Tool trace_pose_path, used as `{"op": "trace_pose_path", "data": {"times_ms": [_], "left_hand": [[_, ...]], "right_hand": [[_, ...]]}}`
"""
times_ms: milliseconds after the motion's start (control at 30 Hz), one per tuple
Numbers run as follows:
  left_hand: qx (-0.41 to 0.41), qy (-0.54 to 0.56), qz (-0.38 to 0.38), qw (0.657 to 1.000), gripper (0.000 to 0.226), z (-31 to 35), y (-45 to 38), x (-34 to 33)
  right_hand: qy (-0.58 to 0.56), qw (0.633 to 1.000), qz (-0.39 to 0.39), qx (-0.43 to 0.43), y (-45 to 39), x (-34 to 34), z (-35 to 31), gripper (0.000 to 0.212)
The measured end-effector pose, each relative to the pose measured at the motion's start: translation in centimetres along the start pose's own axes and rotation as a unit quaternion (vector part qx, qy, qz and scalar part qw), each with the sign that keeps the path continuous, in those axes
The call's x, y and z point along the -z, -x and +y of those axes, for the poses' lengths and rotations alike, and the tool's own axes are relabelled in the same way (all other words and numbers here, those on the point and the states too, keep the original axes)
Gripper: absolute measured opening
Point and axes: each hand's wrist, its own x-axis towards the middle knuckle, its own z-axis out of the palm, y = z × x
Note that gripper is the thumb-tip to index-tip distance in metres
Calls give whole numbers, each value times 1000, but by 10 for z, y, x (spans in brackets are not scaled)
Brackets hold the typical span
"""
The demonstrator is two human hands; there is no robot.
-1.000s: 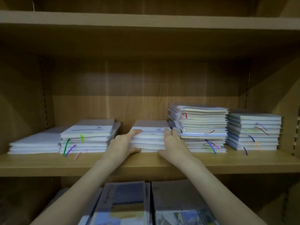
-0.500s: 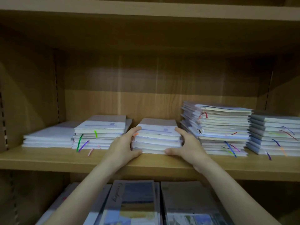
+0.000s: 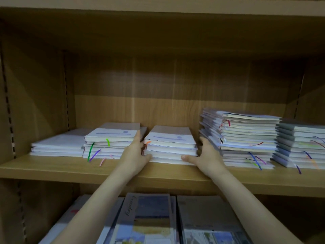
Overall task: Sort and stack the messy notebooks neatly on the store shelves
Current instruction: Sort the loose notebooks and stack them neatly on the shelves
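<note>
A: What lies at the far left of the wooden shelf [image 3: 52, 169]?

B: A low stack of white notebooks [image 3: 58, 147], flat and plain. Touching its right side is a second stack [image 3: 109, 145], whose top cover is white with a pale purple line and a small purple block; no words on it can be read. Green, purple and pink ribbon markers hang from its near edge.

A: And the hands?

B: The left hand [image 3: 135, 155] presses the left side of the middle stack [image 3: 170, 147], fingers straight along the side and thumb hooked round the bottom near corner. The right hand [image 3: 205, 155] does the same on the right side, thumb laid along the bottom near edge. The stack sits on the shelf between the two palms, squeezed rather than lifted. Its top cover carries the same purple line and block, and an orange ribbon shows at its left corner.

A: Further right?

B: A taller, ragged stack [image 3: 246, 138] with cream page edges and red, blue and purple ribbons, then a grey-blue covered stack [image 3: 302, 145] just beside it, cut by the frame.

A: Below?

B: Larger glossy notebooks [image 3: 149, 219] with painted covers; one bears slanted script, too blurred to read.
</note>
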Motion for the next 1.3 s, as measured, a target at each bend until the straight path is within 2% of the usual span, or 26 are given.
{"op": "trace_pose_path", "data": {"times_ms": [133,267,500,567,667,767,900,1067,1167,1300], "left_hand": [[9,-12,33,999,64,7,5,-4],[37,28,49,998,58,12,8,-2],[41,7,49,998,57,13,9,1],[45,2,50,998,56,13,10,-1],[23,-64,53,996,55,13,13,-4],[13,-93,56,994,53,13,13,-5],[0,-106,68,992,23,15,15,-7],[4,-59,56,997,62,17,13,-4],[16,-39,32,999,56,18,12,-1],[14,-49,69,996,46,18,11,-2]], "right_hand": [[22,999,42,27,4,1,1,64],[23,997,46,55,6,3,2,49],[-82,996,-1,17,4,7,3,64],[-92,996,13,12,3,6,5,57],[-106,994,21,17,3,6,5,48],[-56,997,17,47,2,3,6,44],[-2,997,43,70,3,0,5,31],[7,995,51,85,3,0,6,47],[5,996,47,74,2,-1,8,52],[-6,996,46,79,2,1,8,49]]}}
